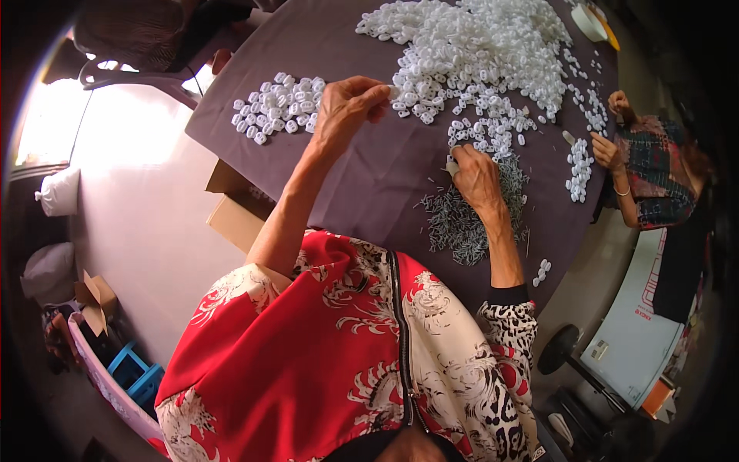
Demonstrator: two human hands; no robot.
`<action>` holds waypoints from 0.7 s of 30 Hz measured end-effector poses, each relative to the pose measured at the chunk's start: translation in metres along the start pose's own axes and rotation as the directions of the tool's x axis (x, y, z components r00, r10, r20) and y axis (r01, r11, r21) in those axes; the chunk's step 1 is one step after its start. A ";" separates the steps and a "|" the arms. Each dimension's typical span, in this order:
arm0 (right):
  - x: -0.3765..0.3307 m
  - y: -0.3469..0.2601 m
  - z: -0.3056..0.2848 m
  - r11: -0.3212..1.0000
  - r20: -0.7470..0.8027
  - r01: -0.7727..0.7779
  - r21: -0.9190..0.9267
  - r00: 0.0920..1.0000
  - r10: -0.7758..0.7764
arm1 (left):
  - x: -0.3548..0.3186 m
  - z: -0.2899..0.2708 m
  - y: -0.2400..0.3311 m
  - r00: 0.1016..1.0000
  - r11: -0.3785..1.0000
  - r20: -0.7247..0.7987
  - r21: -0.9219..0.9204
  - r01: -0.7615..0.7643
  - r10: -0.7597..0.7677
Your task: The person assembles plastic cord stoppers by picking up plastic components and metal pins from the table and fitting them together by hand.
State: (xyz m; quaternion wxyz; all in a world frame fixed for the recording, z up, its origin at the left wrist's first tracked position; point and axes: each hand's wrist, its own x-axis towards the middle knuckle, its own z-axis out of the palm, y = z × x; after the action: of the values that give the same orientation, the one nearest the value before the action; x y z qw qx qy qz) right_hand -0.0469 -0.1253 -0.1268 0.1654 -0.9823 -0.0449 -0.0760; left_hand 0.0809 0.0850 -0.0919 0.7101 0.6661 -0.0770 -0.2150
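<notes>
My left hand (348, 114) is closed in a pinch at the near left edge of a large heap of white plastic pieces (485, 54). A pale piece (394, 92) shows at its fingertips; its exact shape is unclear. Just below that hand lies a smaller group of white pieces (273, 108), small ovals with two openings. My right hand (479, 183) reaches over a pile of small grey screws (462, 227), fingers bent together. Something whitish (452, 168) shows by its thumb; whether it is held or worn cannot be made out.
A dark cloth (346, 185) covers the table. At the right edge, another person's hands (608, 150) are beside more white pieces (579, 169). A white bowl (589, 23) stands at the far right. A cardboard box (235, 219) sits below the table's left edge.
</notes>
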 end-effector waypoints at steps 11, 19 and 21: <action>0.003 -0.005 0.006 0.999 -0.017 0.027 0.026 0.999 -0.027 | 0.006 -0.094 -0.027 0.876 0.491 -0.195 0.869 -0.054 0.441; 0.001 -0.004 -0.010 0.750 0.082 -0.287 0.595 0.951 0.299 | -0.008 0.012 -0.016 0.980 0.947 0.195 0.307 -0.099 0.039; 0.004 0.000 -0.020 0.654 0.135 -0.323 0.684 0.937 0.322 | -0.011 0.039 -0.020 0.934 0.985 0.355 0.170 -0.017 -0.045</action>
State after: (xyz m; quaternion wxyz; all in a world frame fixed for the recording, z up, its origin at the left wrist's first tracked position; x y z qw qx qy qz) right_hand -0.0458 -0.1318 -0.1071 0.5332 -0.8392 0.1048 -0.0223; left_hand 0.0512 0.0538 -0.1059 0.6231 0.6747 -0.2181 -0.3300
